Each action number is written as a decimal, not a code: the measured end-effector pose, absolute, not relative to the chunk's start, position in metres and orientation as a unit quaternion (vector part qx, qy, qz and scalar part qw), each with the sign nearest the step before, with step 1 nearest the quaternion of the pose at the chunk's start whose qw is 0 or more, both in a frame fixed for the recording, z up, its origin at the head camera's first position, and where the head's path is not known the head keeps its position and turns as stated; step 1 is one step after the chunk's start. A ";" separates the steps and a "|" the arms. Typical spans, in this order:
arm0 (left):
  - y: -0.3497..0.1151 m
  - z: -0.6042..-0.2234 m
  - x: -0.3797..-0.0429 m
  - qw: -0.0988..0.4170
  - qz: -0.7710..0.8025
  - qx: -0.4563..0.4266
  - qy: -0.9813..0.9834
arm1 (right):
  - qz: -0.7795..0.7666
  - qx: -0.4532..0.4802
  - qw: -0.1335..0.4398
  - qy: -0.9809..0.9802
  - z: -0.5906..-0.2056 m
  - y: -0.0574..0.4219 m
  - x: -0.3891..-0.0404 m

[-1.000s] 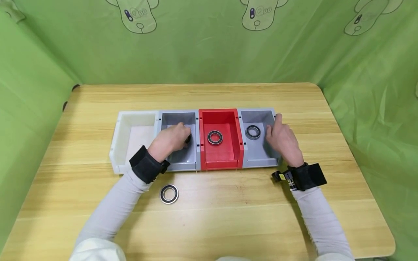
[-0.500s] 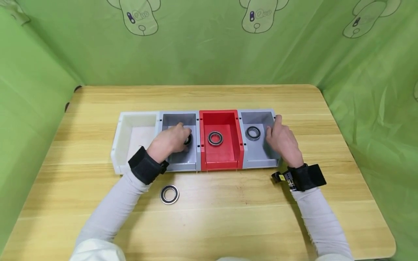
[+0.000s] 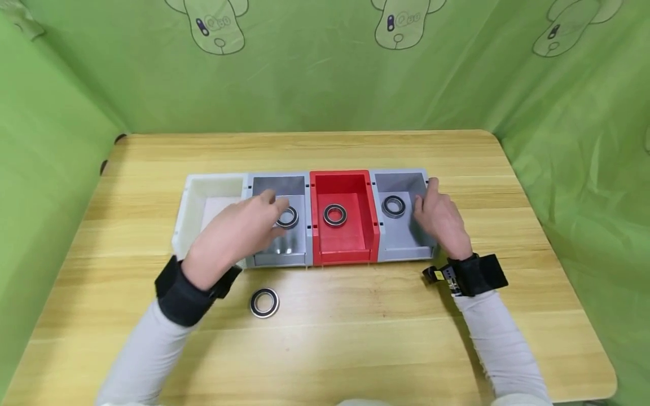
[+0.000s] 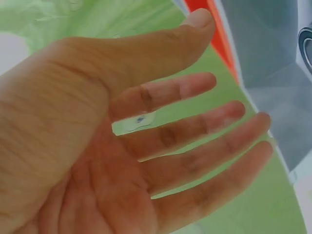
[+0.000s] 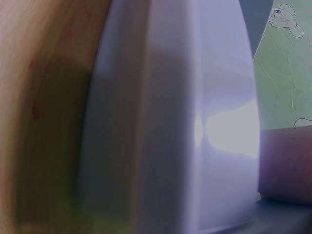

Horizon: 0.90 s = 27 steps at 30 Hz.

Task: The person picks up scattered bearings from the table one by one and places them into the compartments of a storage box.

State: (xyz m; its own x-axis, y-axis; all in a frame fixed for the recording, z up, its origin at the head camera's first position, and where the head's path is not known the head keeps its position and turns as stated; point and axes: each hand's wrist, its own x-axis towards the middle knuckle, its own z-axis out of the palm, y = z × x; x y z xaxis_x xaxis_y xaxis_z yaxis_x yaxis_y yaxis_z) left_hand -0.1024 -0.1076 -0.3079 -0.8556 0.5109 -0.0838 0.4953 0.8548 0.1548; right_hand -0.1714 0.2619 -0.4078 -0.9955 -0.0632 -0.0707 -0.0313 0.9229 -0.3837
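My left hand [image 3: 236, 231] is raised over the left grey bin [image 3: 264, 259], partly covering the white bin [image 3: 183, 237] beside it. In the left wrist view, the fingers of that hand are spread and nothing lies in them. A black-and-silver ball bearing [image 3: 289, 217] lies in the left grey bin, partly behind the fingers. My right hand [image 3: 444, 220] grips the right side wall of the right grey bin [image 3: 406, 254], thumb on the inner side. Another bearing [image 3: 393, 207] lies in that bin. In the red bin [image 3: 342, 258] rests a bearing [image 3: 335, 215].
The bins stand side by side in one row on a wooden table [image 3: 355, 349]. A loose bearing [image 3: 264, 303] lies on the tabletop in front of the left grey bin. Green cloth [image 3: 315, 84] hangs behind the table and along both sides.
My left hand has let go of the bearing in the left grey bin and drawn back up and to the left, fingers opened. The right hand has stayed in place.
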 end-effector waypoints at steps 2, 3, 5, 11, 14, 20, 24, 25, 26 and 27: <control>-0.113 -0.307 -0.089 0.025 0.054 0.274 0.960 | -0.194 -0.026 0.041 0.980 -0.408 0.261 -0.171; -0.116 -0.308 -0.082 0.007 0.051 0.283 0.958 | -0.194 -0.027 0.040 0.980 -0.408 0.261 -0.170; -0.119 -0.310 -0.071 -0.024 0.047 0.301 0.952 | -0.193 -0.025 0.040 0.980 -0.408 0.262 -0.169; -0.125 -0.321 -0.043 -0.074 0.044 0.344 0.935 | -0.194 -0.028 0.049 0.979 -0.407 0.262 -0.171; -0.125 -0.329 -0.032 -0.066 0.046 0.350 0.933 | -0.196 -0.025 0.053 0.979 -0.407 0.262 -0.172; -0.128 -0.349 -0.013 -0.044 0.058 0.345 0.936 | -0.195 -0.023 0.053 0.979 -0.408 0.262 -0.173; -0.131 -0.362 -0.007 -0.006 0.074 0.335 0.939 | -0.192 -0.022 0.047 0.980 -0.410 0.263 -0.174; -0.131 -0.365 -0.006 0.004 0.078 0.331 0.940 | -0.191 -0.021 0.045 0.980 -0.410 0.263 -0.174; -0.131 -0.368 -0.006 0.013 0.081 0.327 0.941 | -0.189 -0.021 0.043 0.981 -0.410 0.263 -0.174; -0.131 -0.371 -0.006 0.022 0.085 0.325 0.942 | -0.188 -0.020 0.041 0.981 -0.410 0.263 -0.174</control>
State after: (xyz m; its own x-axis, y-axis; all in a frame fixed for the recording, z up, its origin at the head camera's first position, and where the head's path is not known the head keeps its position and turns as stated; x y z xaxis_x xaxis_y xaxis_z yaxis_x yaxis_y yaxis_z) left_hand -0.0055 -0.1308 -0.3708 -0.7879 0.6157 0.0141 0.6082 0.7744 0.1744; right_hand -0.1739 0.2628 -0.4098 -0.9958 -0.0552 -0.0731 -0.0242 0.9284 -0.3709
